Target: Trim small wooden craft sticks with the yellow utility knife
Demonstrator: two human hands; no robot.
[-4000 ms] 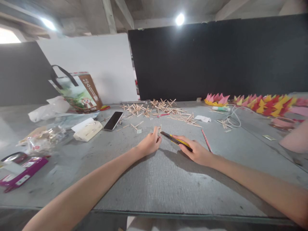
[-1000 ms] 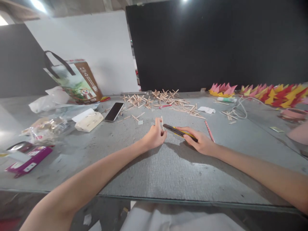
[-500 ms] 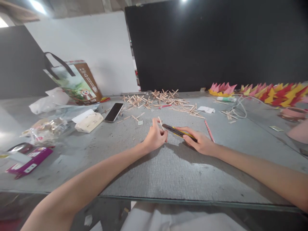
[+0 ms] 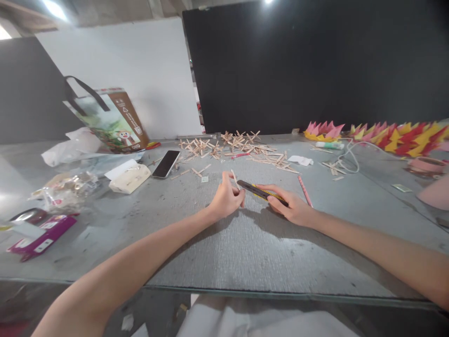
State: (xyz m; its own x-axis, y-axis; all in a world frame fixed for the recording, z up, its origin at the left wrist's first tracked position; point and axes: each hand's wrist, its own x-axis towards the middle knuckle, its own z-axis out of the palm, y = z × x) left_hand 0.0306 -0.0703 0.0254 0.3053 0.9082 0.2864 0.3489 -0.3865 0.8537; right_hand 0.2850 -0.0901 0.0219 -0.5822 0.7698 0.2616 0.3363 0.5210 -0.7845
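Between the fingers of my left hand (image 4: 227, 196) is a thin wooden craft stick (image 4: 235, 178), tilted, its upper end sticking out past the fingertips. My right hand (image 4: 289, 205) grips a black and yellow utility knife (image 4: 263, 192). The knife's front end points left and meets the stick, or nearly so; the blade itself is too small to make out. Behind my hands lies a loose pile of wooden craft sticks (image 4: 242, 142). A pink patterned pencil-like stick (image 4: 305, 191) rests just beyond my right hand.
To the left are a phone (image 4: 166, 164), a tissue pack (image 4: 129, 178), a purple box (image 4: 44, 238) and a printed bag (image 4: 112, 121). At the right lie folded paper pieces (image 4: 403, 138), a glue stick (image 4: 329, 145), a white cable (image 4: 356, 161) and a pink tape roll (image 4: 428, 164).
Almost nothing differs. The knife and my right hand have shifted very slightly to the right; my left hand keeps its hold on the craft stick.
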